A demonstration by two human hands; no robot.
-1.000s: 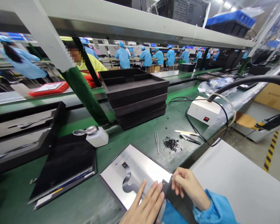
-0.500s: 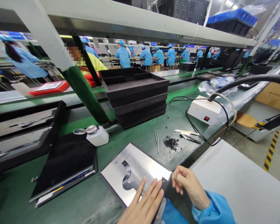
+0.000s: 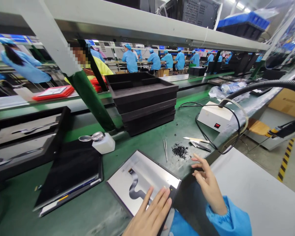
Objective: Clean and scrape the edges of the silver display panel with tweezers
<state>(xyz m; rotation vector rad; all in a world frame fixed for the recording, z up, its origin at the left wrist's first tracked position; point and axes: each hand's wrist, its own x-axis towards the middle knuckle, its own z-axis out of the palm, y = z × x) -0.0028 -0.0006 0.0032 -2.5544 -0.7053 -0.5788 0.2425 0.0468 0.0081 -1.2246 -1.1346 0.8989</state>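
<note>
A silver display panel with a dark flex cable on its back lies at the near edge of the green bench. My left hand rests flat on its near corner, fingers stretched out. My right hand hovers off the panel's right corner, above the bench edge, fingers loosely spread and nothing visible in them. A pile of small black scraps and a pair of tweezers lie just beyond the panel.
A stack of black trays stands mid-bench. A white dispenser bottle, a black panel, a white control box with a black cable, and flat tools lie around. Other workers sit at far benches.
My right hand has let go of the panel's right corner and lifted away to the right, its fingers opening. My left hand stays flat on the panel.
</note>
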